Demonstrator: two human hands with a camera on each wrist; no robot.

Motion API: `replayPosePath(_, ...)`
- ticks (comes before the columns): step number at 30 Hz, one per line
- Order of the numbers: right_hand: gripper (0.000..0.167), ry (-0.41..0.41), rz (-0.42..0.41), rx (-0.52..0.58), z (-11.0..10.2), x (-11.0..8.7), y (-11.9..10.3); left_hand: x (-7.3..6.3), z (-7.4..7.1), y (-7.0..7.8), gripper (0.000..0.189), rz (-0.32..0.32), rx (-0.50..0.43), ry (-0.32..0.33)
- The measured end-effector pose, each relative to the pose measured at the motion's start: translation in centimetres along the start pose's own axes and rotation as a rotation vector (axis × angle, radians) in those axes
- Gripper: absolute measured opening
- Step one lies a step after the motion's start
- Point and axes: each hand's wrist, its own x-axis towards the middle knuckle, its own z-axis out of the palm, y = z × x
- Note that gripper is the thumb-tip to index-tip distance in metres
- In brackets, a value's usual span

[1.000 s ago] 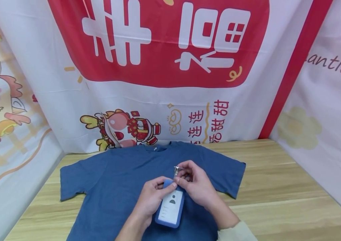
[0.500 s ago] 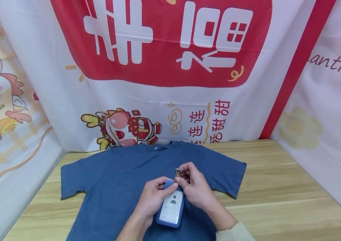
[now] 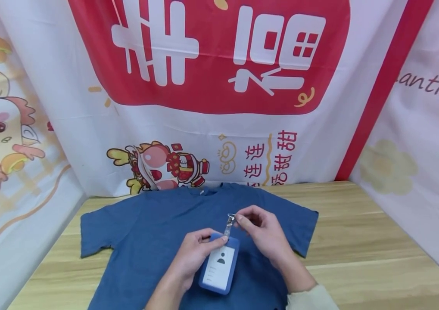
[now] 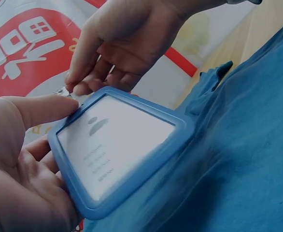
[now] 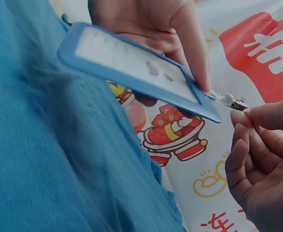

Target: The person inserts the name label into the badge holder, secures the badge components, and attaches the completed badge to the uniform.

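Observation:
My left hand (image 3: 194, 254) grips the top left corner of a blue-framed badge holder (image 3: 219, 269), thumb across its front. Behind the clear window sits a white card with a dark person icon and small lines of text. From the holder's top edge a clear strap rises to a metal clip (image 3: 230, 220). My right hand (image 3: 263, 228) pinches the end of that clip between thumb and index finger. In the right wrist view the clip (image 5: 235, 102) stretches from the badge to those fingertips. A blue T-shirt (image 3: 157, 241) lies spread out beneath both hands.
The wooden table (image 3: 359, 245) shows on both sides of the shirt. A white cloth backdrop with a red printed panel (image 3: 211, 94) hangs behind its far edge. Printed cloth walls (image 3: 409, 129) close off the left and right sides.
My right hand has moved off the badge's top corner, up and to the right, and now pinches the clip's end. The clip and strap show more fully. The left hand keeps its grip.

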Motion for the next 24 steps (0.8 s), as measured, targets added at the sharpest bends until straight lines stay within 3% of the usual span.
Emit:
replayPosePath(6, 0.015, -0.025, -0.004, 0.026, 0.1, 0.0, 0.0, -0.3, -0.2, 0.2, 0.04, 0.022, 0.069, -0.006)
replayPosePath(11, 0.016, -0.074, -0.027, 0.017, 0.6, -0.3, -0.3, -0.5, 0.0, 0.5, 0.046, 0.124, 0.075, 0.047)
replayPosePath(17, 0.02, -0.098, -0.026, 0.031, 1.3, -0.7, -0.7, -0.6, 0.5, 1.0, 0.032, 0.248, -0.002, 0.14)
replayPosePath(24, 0.02, -0.086, -0.001, 0.015, 1.2, -0.7, -0.6, -1.0, 0.2, 1.3, 0.032, 0.235, -0.047, 0.159)
